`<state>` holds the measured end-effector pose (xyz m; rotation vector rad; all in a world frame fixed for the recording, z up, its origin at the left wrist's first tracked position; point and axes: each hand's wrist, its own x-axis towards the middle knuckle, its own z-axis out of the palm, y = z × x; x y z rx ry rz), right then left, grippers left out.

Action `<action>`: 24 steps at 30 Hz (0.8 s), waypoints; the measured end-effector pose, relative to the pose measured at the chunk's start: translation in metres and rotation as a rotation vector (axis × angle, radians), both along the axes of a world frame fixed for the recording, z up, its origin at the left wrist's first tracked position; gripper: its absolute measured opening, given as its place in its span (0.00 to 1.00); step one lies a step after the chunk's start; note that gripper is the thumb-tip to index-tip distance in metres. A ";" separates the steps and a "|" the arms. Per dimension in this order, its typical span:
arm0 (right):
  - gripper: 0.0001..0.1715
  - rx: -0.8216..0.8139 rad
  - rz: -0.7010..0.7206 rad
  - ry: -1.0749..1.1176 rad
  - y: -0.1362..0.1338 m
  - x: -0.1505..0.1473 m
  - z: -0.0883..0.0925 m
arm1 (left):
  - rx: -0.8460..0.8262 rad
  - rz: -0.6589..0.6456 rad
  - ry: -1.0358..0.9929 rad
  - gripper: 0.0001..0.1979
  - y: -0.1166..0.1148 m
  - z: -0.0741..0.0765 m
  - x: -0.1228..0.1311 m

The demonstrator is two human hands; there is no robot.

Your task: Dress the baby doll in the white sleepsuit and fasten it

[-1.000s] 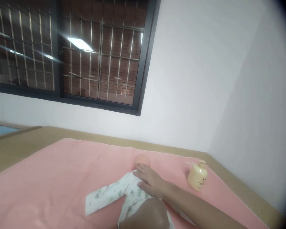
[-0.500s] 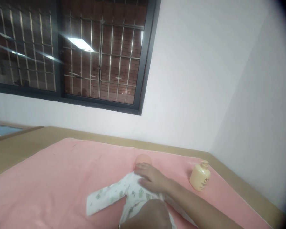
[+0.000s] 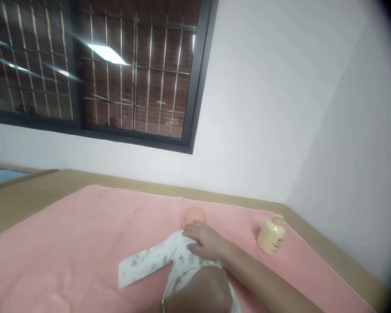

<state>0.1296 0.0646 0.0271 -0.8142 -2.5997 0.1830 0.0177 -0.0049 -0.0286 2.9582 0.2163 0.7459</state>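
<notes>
A baby doll lies on its back on a pink blanket (image 3: 84,230), its round peach head (image 3: 194,213) toward the wall. It wears a white top (image 3: 180,256) with small green and grey prints, one sleeve stretched out to the left. Across the collar and upper chest rests my right hand (image 3: 206,241), fingers laid out near the doll's neck and thumb apart. Lower down, my left hand (image 3: 208,289) lies over the doll's torso with its back turned up. The fingers of that hand are hidden, and a thin bracelet (image 3: 163,305) circles the wrist.
A cream bottle (image 3: 271,237) with dark lettering stands upright on the blanket to the right. Behind runs the tan table edge (image 3: 133,180) against a white wall (image 3: 263,108). A dark-framed barred window (image 3: 133,87) is at upper left.
The whole view has shifted slightly, so the window and bottle sit a little higher. More of the doll's head shows above my right hand. Both hands stay on the doll.
</notes>
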 end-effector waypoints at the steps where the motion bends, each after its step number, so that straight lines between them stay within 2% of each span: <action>1: 0.25 0.004 -0.006 0.018 0.000 -0.001 0.001 | -0.003 -0.001 0.002 0.13 0.000 0.000 0.000; 9: 0.25 -0.007 -0.071 -0.023 -0.003 -0.003 -0.010 | -0.042 0.011 0.017 0.13 0.000 0.003 0.002; 18: 0.24 -0.055 -0.085 0.038 -0.001 -0.001 -0.009 | -0.089 0.037 0.070 0.11 -0.001 0.000 0.006; 24: 0.20 -0.022 -0.099 0.143 0.000 0.003 -0.017 | -0.150 0.114 0.098 0.10 -0.006 0.012 0.010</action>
